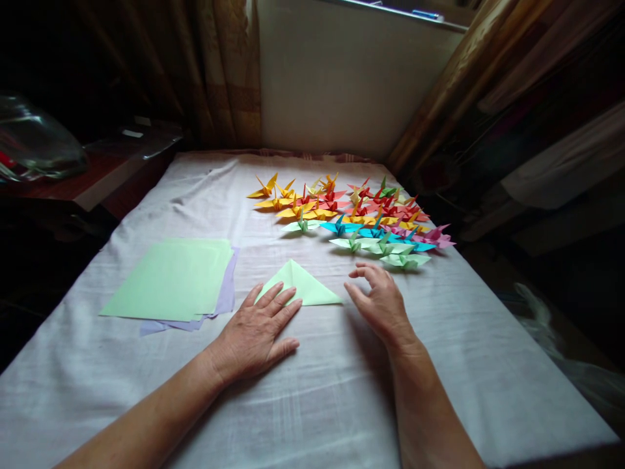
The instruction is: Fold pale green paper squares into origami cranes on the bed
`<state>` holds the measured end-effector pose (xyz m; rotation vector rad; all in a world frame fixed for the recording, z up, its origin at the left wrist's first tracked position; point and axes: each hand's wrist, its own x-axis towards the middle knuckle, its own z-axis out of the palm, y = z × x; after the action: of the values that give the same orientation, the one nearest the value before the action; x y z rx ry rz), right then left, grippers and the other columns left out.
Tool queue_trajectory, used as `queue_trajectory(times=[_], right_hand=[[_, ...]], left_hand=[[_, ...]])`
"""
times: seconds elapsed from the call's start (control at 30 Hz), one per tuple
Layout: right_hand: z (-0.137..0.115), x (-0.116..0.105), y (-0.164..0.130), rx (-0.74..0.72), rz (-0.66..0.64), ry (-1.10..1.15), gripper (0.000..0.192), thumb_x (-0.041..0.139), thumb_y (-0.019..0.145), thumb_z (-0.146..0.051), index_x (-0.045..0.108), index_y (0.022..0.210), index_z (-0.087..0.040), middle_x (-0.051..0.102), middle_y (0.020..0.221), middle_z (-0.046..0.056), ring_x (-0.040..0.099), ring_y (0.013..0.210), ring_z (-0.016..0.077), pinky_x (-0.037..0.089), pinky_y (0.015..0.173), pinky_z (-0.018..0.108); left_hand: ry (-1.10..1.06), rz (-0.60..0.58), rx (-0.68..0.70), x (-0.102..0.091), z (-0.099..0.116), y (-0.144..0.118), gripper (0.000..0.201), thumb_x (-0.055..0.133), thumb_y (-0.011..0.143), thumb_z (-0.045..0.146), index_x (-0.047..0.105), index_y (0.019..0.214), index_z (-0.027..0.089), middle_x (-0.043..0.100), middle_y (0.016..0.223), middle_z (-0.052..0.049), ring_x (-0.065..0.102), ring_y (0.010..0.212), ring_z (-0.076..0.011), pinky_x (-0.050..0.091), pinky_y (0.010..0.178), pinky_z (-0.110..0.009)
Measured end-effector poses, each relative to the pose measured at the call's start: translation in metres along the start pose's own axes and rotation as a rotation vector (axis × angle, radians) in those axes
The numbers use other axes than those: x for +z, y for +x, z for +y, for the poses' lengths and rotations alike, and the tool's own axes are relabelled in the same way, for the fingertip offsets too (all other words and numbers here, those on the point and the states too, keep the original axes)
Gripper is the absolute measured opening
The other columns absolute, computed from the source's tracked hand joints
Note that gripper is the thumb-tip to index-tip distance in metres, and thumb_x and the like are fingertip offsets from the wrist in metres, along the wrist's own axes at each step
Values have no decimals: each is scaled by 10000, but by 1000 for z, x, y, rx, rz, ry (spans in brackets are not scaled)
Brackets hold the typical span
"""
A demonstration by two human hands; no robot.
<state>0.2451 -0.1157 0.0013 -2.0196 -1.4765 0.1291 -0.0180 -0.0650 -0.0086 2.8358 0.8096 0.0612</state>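
Observation:
A light green sheet of paper folded into a triangle (307,286) lies on the cloth in front of me, its point facing away. My left hand (263,329) rests flat over its left corner, fingers spread, covering that part. Just off the right corner hovers my right hand (378,299), fingers apart and slightly curled, with nothing in it. Left of my left hand is a stack of light green paper sheets (170,277), with purple sheets (227,290) showing beneath its edges. Beyond my right hand stand several folded paper cranes (354,243) in mint, blue, orange, red and pink.
A white cloth (303,404) with some wrinkles covers the table. On a dark wooden surface (97,176) at the far left sits a clear glass-like container (39,143). Curtains (219,78) hang at the back, and clear plastic (551,332) lies beyond the right edge.

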Motion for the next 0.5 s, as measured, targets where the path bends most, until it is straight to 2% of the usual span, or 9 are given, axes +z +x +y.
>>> queue_trajectory(times=[0.07,0.13,0.2,0.27,0.5], right_hand=[[-12,5,-3,-96,48,159,112,568,870,-302,647,848,-226,706,923,55,652,815,196,496,755,312],[-23,14,-7,-166,-29,255,127,553,890,-291,633,814,-226,684,795,16,600,643,145,475,657,261],[-31,25,-12,-223,-140,254,116,549,894,-256,645,836,-228,695,814,15,608,670,142,468,674,252],[-35,34,-15,-219,-197,194,98,560,874,-221,650,835,-230,693,818,16,618,715,153,461,706,258],[-36,39,-13,-122,-259,120,74,590,829,-189,641,794,-229,668,795,4,598,731,157,425,702,263]], left_hand=[[11,4,4,0,0,0,651,460,951,615,427,1503,271,406,1582,-72,331,1474,-307,135,1220,-533],[22,2,6,0,0,0,655,471,947,614,431,1501,267,407,1581,-75,337,1470,-313,143,1218,-535],[29,-5,5,-1,0,1,654,471,948,611,427,1503,268,403,1583,-76,331,1473,-314,150,1216,-537],[31,-14,3,-1,1,1,654,472,951,605,420,1508,266,398,1586,-80,326,1476,-315,151,1215,-544],[16,-14,11,-1,0,1,635,485,947,598,420,1507,307,386,1594,-75,322,1475,-326,155,1208,-561]])
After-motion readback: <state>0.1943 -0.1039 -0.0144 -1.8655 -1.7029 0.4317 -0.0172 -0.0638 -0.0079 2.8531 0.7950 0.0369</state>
